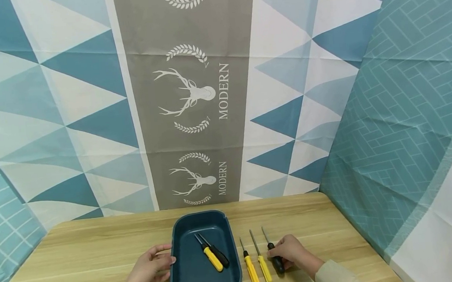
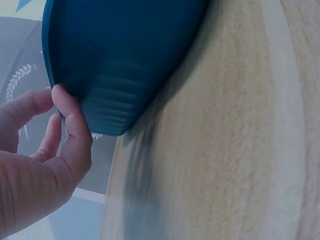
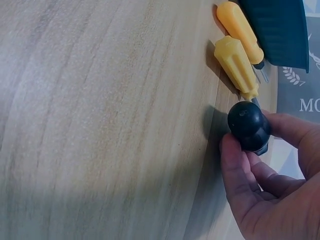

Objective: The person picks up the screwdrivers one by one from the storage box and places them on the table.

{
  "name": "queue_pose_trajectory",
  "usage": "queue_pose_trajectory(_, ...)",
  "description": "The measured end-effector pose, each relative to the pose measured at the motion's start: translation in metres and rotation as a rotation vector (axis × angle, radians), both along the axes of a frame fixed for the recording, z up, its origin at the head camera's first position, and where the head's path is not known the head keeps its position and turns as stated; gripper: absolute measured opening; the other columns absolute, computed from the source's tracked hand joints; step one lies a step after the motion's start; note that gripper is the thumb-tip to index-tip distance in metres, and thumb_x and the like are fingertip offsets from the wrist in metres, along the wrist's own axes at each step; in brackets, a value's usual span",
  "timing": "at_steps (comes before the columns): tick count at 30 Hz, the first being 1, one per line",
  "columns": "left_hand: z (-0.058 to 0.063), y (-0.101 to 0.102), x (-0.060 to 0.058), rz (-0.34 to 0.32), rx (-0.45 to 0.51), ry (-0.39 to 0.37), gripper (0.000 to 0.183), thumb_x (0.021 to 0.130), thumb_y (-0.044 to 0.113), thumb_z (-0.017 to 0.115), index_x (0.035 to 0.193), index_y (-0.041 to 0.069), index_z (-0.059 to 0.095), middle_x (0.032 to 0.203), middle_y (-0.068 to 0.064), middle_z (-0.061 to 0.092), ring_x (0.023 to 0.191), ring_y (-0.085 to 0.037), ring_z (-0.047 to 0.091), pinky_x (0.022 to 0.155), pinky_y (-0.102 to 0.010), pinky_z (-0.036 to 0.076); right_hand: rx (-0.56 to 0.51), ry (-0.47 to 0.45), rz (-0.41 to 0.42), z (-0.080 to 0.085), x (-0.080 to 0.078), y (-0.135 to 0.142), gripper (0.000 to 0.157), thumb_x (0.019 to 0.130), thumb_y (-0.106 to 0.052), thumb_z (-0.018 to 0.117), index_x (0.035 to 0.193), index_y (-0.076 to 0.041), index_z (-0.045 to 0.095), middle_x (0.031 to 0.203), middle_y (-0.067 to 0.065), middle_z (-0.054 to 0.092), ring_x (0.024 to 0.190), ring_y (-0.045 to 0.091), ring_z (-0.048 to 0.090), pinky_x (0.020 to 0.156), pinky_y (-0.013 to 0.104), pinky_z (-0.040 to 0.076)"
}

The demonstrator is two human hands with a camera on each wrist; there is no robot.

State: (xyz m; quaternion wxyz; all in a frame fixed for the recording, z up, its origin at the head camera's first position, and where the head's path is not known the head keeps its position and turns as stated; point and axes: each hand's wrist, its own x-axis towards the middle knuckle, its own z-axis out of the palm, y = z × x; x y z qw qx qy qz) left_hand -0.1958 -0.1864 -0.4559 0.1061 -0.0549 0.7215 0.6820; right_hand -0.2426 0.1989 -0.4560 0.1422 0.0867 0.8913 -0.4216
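A dark blue plastic bin (image 1: 175, 277) stands on the table, and my left hand (image 1: 153, 269) pinches its left rim between thumb and fingers. Inside it lie a yellow-handled screwdriver (image 1: 214, 260) and a black-handled screwdriver (image 1: 221, 257), side by side. To the right of the bin, my right hand (image 1: 292, 253) grips the handle of another black screwdriver (image 1: 277, 263), whose shaft points away from me. The rounded end of this black handle (image 3: 246, 122) shows between thumb and fingers in the right wrist view. Left of it lie two yellow-handled screwdrivers, one orange-yellow (image 1: 252, 272), the other paler (image 1: 265, 270).
The wood-grain table (image 1: 99, 252) ends at a wall covering (image 1: 192, 117) with triangles and deer prints. A teal patterned sheet (image 1: 403, 113) hangs along the right edge. The bin's side wall (image 2: 115, 60) rises above the tabletop.
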Motion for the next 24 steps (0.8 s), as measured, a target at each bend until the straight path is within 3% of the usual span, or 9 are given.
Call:
queue_pose_trajectory(16, -0.0009, -0.0008, -0.0005, -0.007, 0.001, 0.004, 0.058, 0.085, 0.016, 0.065, 0.133, -0.004, 0.039, 0.111, -0.015, 0.06, 0.085, -0.018, 0.064, 0.069, -0.031, 0.053, 0.035, 0.007, 0.029, 0.0057, 0.0052, -0.006, 0.026, 0.076, -0.016, 0.075, 0.086, 0.002, 0.061, 0.079, 0.012, 0.06, 0.062, 0.018, 0.061, 0.054, 0.031, 0.054)
queue_pose_trajectory(24, -0.001, -0.0003, -0.0003, -0.008, 0.006, 0.007, 0.058, 0.085, 0.016, 0.065, 0.133, -0.004, 0.039, 0.109, -0.013, 0.061, 0.084, -0.017, 0.064, 0.069, -0.031, 0.053, 0.071, 0.015, 0.048, 0.0047, 0.0068, -0.0073, 0.022, 0.075, -0.017, 0.076, 0.079, -0.001, 0.062, 0.077, 0.01, 0.06, 0.06, 0.016, 0.06, 0.052, 0.03, 0.054)
